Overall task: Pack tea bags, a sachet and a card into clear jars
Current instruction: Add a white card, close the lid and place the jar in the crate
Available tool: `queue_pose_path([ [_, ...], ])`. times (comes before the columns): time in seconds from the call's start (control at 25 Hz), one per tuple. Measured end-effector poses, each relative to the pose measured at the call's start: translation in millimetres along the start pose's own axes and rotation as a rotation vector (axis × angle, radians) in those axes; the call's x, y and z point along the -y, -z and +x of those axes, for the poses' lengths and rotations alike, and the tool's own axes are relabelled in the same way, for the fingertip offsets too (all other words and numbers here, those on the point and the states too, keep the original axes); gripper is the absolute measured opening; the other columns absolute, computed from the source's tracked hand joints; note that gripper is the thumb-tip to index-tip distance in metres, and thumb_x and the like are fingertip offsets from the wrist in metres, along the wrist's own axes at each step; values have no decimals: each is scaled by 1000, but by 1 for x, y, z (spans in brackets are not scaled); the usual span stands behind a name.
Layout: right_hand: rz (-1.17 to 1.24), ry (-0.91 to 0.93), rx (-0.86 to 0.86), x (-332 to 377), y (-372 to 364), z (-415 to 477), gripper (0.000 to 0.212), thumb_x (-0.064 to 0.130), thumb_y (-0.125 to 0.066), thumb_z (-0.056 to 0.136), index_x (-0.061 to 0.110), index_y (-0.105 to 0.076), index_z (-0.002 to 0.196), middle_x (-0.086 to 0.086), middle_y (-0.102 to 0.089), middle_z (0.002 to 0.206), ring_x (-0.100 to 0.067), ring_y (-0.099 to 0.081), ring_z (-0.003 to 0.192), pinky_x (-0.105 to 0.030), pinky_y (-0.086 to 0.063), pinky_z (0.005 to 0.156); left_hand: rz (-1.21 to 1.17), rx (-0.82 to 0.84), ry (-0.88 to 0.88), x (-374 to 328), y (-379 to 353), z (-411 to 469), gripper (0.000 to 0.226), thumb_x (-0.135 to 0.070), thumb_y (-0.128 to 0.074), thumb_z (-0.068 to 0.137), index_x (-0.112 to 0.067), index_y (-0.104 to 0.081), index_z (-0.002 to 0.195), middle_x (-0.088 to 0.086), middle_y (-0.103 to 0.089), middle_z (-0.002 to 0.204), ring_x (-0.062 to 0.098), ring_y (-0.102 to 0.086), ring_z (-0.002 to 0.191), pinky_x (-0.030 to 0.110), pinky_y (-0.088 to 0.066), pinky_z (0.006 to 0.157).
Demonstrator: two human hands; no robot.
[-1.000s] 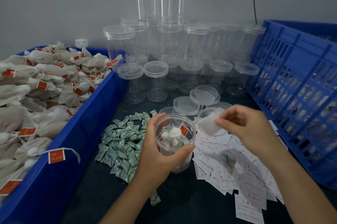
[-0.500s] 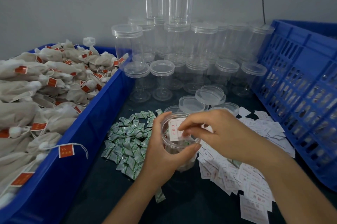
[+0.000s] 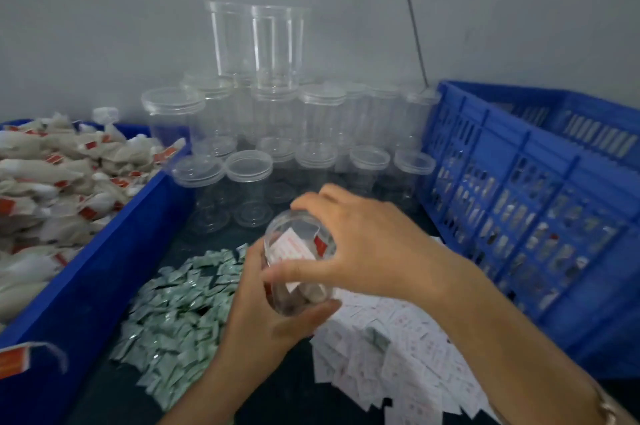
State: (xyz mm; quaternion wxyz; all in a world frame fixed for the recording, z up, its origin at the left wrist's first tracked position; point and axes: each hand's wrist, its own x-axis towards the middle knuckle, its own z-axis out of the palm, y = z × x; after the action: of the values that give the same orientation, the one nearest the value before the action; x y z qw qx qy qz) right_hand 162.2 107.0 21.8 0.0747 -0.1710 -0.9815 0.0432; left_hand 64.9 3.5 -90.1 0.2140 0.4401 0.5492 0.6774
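The left hand point(image 3: 263, 317) grips the clear jar point(image 3: 299, 300) around its lower part, and the right hand point(image 3: 367, 244) curls over its top. The jar, with a card point(image 3: 291, 246) inside, is held above the surface point(image 3: 277, 400) between green sachets point(image 3: 173, 313) and loose cards point(image 3: 398, 355).

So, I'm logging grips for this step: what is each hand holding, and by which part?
Both hold the clear jar: the left hand wraps its lower body, the right hand clasps its top rim.
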Motion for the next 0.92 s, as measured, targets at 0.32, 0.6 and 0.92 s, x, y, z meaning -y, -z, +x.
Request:
queue_pose_path([
  [0.32, -120, -211, -402, -102, 156, -10, 83, 86, -40, 56, 36, -63, 119, 10, -63, 106, -12, -56, 84, -34, -44, 79, -46, 309, -173, -100, -121, 140, 81, -18, -81, 71, -11, -34, 136, 1, -65, 114, 10, -69, 95, 24, -58, 76],
  [0.6, -122, -535, -505, -239, 225, -3, 61, 71, -68, 72, 29, -68, 118, -2, -67, 117, -26, -61, 106, -38, -47, 92, 292, 447, -287, -106, -216, 232, 49, -26, -67, 90, -19, -35, 126, -9, -49, 114, -2, -52, 98, 6, -41, 79],
  [0.92, -190, -714, -123, -366, 171, 52, 61, 50, -74, 82, 15, -59, 130, -8, -60, 130, -29, -59, 110, -35, -47, 86, 1072, 636, -370, -52, -234, 254, 56, -38, -40, 102, -22, -11, 146, 6, -14, 150, 26, -22, 140, 57, -13, 115],
])
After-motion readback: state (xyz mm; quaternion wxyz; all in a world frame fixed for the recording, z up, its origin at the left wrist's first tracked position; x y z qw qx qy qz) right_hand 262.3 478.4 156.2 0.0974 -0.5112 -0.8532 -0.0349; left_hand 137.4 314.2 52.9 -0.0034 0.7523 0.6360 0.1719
